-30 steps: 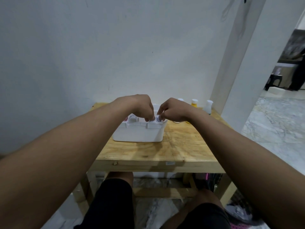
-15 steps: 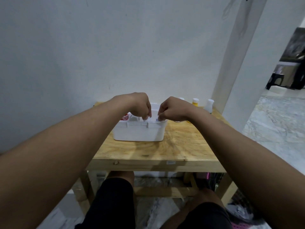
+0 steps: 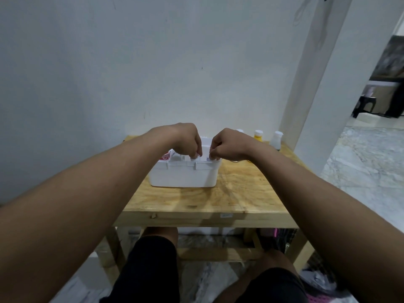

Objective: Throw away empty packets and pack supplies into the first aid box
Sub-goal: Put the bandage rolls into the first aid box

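An open white first aid box (image 3: 183,178) stands on the wooden table (image 3: 240,193). Both my hands hover over its right half with fingertips dipped inside. My left hand (image 3: 185,138) and my right hand (image 3: 229,147) pinch the top edge of a white packet with blue print (image 3: 207,159), which sits low in the box with only its top showing. A red and white item (image 3: 165,157) peeks out at the box's left end. Other contents are hidden by my hands and the box wall.
Behind my right hand, at the table's back right, stand a yellow bottle (image 3: 258,135), a white bottle (image 3: 276,139) and a white cap (image 3: 239,131). The wall is right behind the table. My knees are under the front edge.
The packet has gone down into the box with both hands following it. My hands have moved slightly apart.
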A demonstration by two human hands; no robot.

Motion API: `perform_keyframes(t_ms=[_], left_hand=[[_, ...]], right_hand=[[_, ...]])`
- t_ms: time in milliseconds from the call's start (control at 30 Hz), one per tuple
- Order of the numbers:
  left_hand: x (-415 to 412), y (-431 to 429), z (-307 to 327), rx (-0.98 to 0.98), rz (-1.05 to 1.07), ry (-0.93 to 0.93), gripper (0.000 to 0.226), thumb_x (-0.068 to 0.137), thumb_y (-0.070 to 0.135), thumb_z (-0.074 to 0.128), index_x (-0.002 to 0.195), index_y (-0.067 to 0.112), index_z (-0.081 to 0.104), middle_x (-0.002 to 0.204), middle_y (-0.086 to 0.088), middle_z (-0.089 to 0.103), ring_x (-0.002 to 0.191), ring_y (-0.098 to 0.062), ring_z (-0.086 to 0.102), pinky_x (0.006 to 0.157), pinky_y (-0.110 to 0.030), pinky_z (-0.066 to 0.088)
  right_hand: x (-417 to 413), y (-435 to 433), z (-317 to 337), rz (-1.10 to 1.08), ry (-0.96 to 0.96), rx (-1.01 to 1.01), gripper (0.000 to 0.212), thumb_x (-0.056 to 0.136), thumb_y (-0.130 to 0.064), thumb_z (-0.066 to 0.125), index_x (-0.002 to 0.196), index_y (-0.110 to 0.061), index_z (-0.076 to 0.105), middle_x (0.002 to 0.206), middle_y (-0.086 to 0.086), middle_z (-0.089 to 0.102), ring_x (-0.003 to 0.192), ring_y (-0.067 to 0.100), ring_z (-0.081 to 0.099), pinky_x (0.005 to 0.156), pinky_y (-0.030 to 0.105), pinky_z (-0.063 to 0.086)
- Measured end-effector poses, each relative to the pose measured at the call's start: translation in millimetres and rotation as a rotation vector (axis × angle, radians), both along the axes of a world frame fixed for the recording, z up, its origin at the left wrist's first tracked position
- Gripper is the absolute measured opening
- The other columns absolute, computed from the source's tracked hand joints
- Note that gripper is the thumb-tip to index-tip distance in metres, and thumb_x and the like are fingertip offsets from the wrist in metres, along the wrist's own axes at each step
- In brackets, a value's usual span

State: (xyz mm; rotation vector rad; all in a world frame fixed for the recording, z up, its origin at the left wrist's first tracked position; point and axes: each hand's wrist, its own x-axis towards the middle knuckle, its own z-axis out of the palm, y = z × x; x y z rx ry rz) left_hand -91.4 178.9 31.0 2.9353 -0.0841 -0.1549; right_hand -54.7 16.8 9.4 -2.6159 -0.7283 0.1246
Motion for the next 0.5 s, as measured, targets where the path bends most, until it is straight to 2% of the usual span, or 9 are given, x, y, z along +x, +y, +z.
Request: perform_keyframes(t_ms=[133,367,433,500], left_hand=[[-0.1,0.3,1.6,-0.032,0.009,0.013,0.026,0.091,0.015,0.065,0.111,0.027,0.078,0.104,0.008,0.067,0.106,-0.017,0.058,0.086,-0.027,0.044],[-0.7,1.2,5.9,-0.052,0.006,0.017,0.026,0.09,0.017,0.066,0.112,0.024,0.078,0.107,0.009,0.069,0.114,-0.017,0.059,0.1,-0.033,0.047],[0.0,1.3,5.8,-0.061,0.009,0.003,0.028,0.09,0.013,0.064,0.113,0.023,0.077,0.112,0.008,0.07,0.114,-0.017,0.059,0.099,-0.032,0.048],[1.5,2.1,5.4,-0.078,0.017,-0.014,0.029,0.09,0.011,0.063,0.113,0.022,0.077,0.108,0.009,0.07,0.112,-0.017,0.06,0.095,-0.032,0.049]], right_hand=[[0.1,0.5,0.1,-0.01,0.014,0.001,0.018,0.08,-0.027,0.064,0.087,-0.017,0.077,0.085,-0.004,0.074,0.088,0.019,0.067,0.078,0.037,0.056],[1.0,2.9,-0.1,-0.028,-0.012,0.014,0.022,0.078,-0.03,0.06,0.088,-0.019,0.076,0.091,0.0,0.073,0.092,0.02,0.065,0.083,0.039,0.056],[0.5,2.6,0.9,-0.032,-0.025,0.026,0.024,0.08,-0.03,0.058,0.093,-0.019,0.076,0.095,0.0,0.072,0.094,0.02,0.064,0.084,0.038,0.055],[0.9,1.9,2.1,-0.037,-0.038,0.046,0.026,0.083,-0.03,0.057,0.099,-0.019,0.075,0.101,0.0,0.072,0.097,0.02,0.063,0.085,0.038,0.054]])
